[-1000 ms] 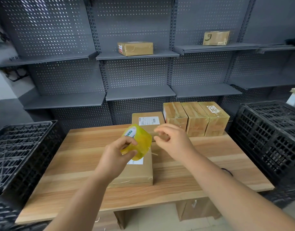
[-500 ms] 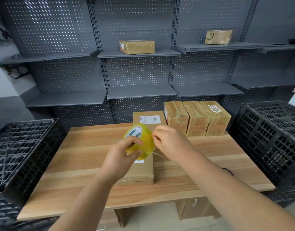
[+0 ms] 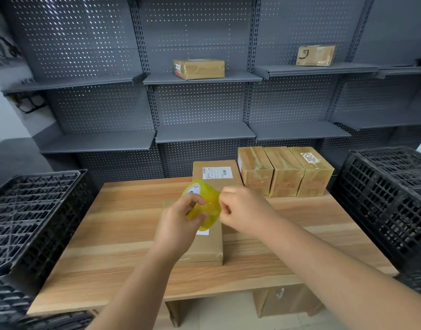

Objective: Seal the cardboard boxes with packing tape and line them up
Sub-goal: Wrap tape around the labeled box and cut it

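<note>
My left hand (image 3: pixel 178 225) grips the yellow packing tape roll (image 3: pixel 204 206) above the flat cardboard box (image 3: pixel 204 248) on the worktop (image 3: pixel 114 234). My right hand (image 3: pixel 242 210) pinches closed at the roll's edge. Three taped boxes (image 3: pixel 285 172) stand side by side at the back right.

Wooden table (image 3: pixel 123 234) bears five cardboard boxes (image 3: pixel 206 248) (three taped, abreast).

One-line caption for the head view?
Left hand grips yellow tape roll while right hand picks at its end, above a box.
</note>
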Demonstrator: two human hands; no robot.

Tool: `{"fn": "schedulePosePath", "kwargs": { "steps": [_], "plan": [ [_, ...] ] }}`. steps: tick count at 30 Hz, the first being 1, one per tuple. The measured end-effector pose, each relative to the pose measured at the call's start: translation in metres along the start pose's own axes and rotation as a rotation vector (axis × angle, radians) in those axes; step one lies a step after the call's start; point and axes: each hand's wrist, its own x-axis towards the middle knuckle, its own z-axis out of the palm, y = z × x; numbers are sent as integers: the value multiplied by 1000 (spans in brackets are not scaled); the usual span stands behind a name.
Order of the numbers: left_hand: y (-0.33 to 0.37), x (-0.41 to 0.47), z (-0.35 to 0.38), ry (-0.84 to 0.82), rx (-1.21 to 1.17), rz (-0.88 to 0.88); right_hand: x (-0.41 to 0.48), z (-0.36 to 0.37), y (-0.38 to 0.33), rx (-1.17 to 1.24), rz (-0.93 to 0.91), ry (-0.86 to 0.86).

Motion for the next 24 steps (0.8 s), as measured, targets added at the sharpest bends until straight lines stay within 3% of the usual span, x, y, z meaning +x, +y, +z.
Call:
{"fn": "schedulePosePath", "kwargs": {
  "steps": [3, 9, 11, 14, 19, 24],
  "plan": [
    [-4, 4, -4, -29, -33, -20, -5, 0, -3, 220, 79, -11],
    [-8, 2, -8, -46, -163, -42, -8, 0, 10, 590, 364, 176],
    [-7, 0, -6, -58, -175, -43, -6, 5, 11, 671, 364, 160],
    [-6, -3, -7, -66, -184, -37, -3, 17, 9, 606, 286, 118],
    [-9, -6, -9, -49, -175, -32, -6, 26, -1, 401, 132, 193],
    [-6, -1, -4, 35, -206, -80, -12, 26, -17, 428, 91, 196]
  ]
}}
